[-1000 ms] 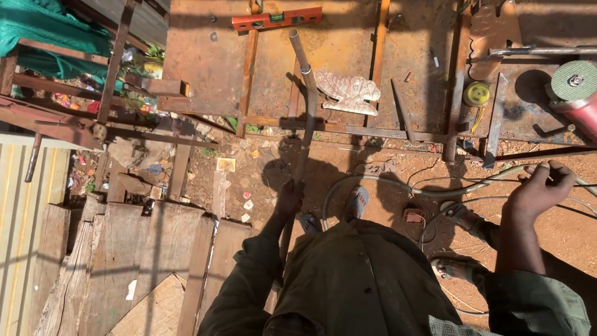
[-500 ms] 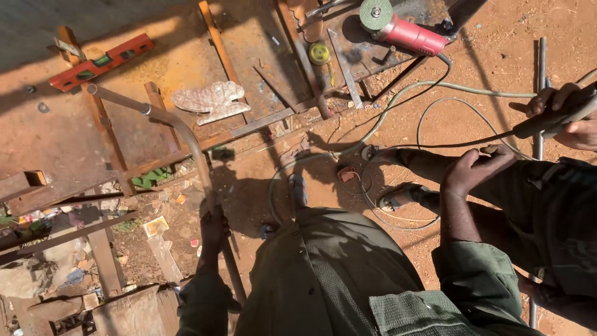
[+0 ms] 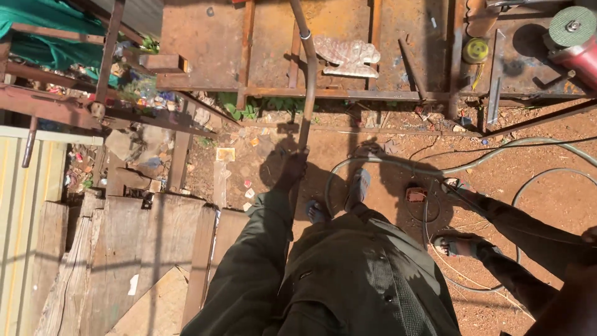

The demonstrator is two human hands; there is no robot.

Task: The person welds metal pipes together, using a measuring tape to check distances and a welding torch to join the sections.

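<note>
Looking straight down here. The left hand [image 3: 292, 169] is wrapped around a long, thin, rusty curved metal rod [image 3: 309, 81], fingers closed tight on it near its lower end, though the hand sits in deep shadow so the finer grip is hard to read. The rod runs up from the hand, bends a bit, and crosses over the big rusty sheet-steel gate frame [image 3: 398, 93] lying flat on the red dirt ground [image 3: 535, 168].

The right hand [image 3: 589, 235] only just pokes in at the right edge of the picture, so I can't tell whether its fingers are spread or closed, or if it holds anything.

Stuff around: a pale, flat cut-out metal ornament [image 3: 346, 56] lies on the gate panel just right of the rod. Further right there's a small round yellow tape measure [image 3: 476, 50], and in the top right corner a red angle grinder with a green disc [image 3: 575, 34]. A pale hose or cable [image 3: 472, 165] loops across the dirt near the sandalled feet. Another person's leg and sandalled foot [image 3: 457, 246] come in from the right. Weathered wooden planks [image 3: 143, 249] are stacked at lower left, beside a cream corrugated sheet [image 3: 18, 205].
</note>
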